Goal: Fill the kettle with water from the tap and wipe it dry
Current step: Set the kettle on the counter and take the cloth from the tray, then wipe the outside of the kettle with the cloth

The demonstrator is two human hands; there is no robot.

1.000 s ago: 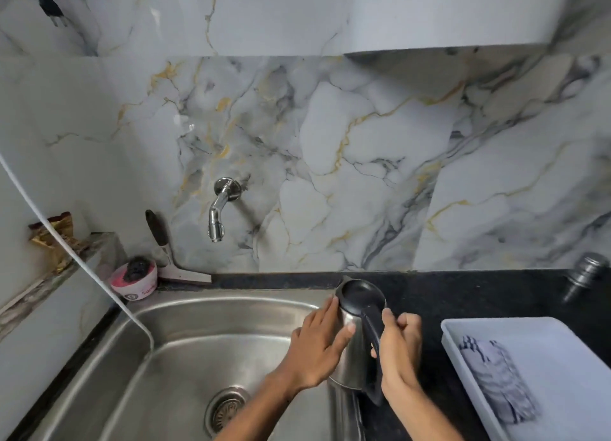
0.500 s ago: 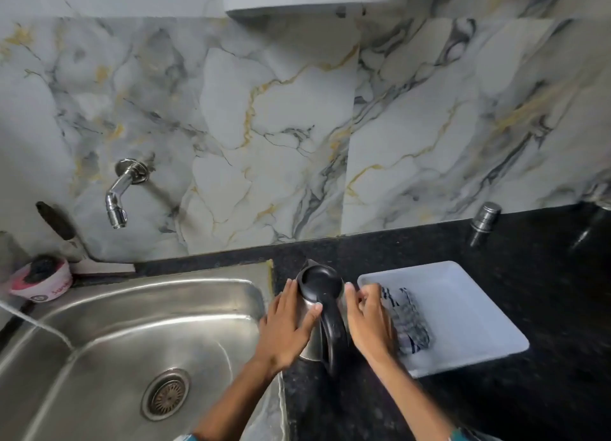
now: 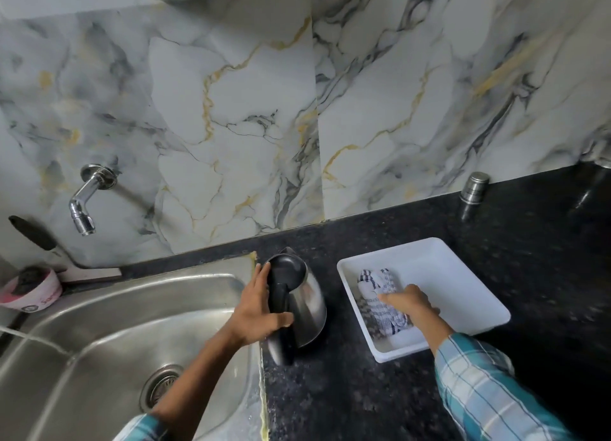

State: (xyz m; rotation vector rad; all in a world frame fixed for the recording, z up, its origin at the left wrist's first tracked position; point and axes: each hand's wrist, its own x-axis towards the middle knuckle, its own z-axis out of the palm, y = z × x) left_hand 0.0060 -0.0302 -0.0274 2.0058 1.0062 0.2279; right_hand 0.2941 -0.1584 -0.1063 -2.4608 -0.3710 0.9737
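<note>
Head view, from left to right: a steel sink (image 3: 109, 311) sits under a wall tap (image 3: 86, 198), and just right of its rim the kettle (image 3: 299, 303) stands upright on the black counter (image 3: 347, 391). The left hand (image 3: 259, 311) is wrapped around the kettle's black handle, thumb across it and fingers reaching up beside the lid. Further right, the right hand (image 3: 408, 305) presses down on a folded checked cloth (image 3: 380, 295) lying in a white tray (image 3: 463, 281), its fingers curled over the cloth, though I cannot tell whether they grip it.
</note>
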